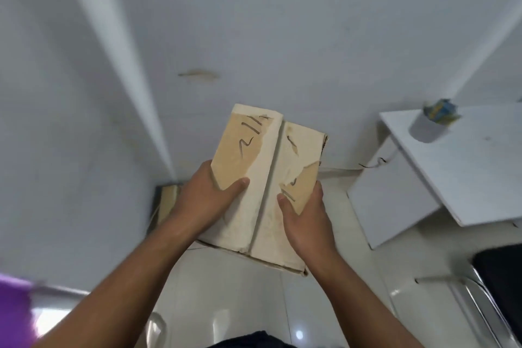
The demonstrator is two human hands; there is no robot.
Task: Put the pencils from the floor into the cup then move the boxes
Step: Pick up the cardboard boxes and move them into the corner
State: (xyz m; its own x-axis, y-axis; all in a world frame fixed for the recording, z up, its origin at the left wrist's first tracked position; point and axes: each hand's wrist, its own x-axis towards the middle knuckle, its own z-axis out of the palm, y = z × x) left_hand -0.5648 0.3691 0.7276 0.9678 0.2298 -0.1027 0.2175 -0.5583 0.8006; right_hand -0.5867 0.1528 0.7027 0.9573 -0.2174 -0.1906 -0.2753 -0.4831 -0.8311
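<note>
Two cardboard boxes: a tan floor box [168, 200] at left, and a held box [254, 150] with peeling white paper mid-frame, left hand [203, 200] and right hand [308, 223] each clamped on a side. Far right, one round white cup [426, 128] of blurry pencils [442, 109] sits on a flat table [480, 178].

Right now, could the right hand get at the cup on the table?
Probably not yet: the right hand and left hand both hold the box. The cup stands on the table to the right, nothing between; freeing that hand should do.
</note>
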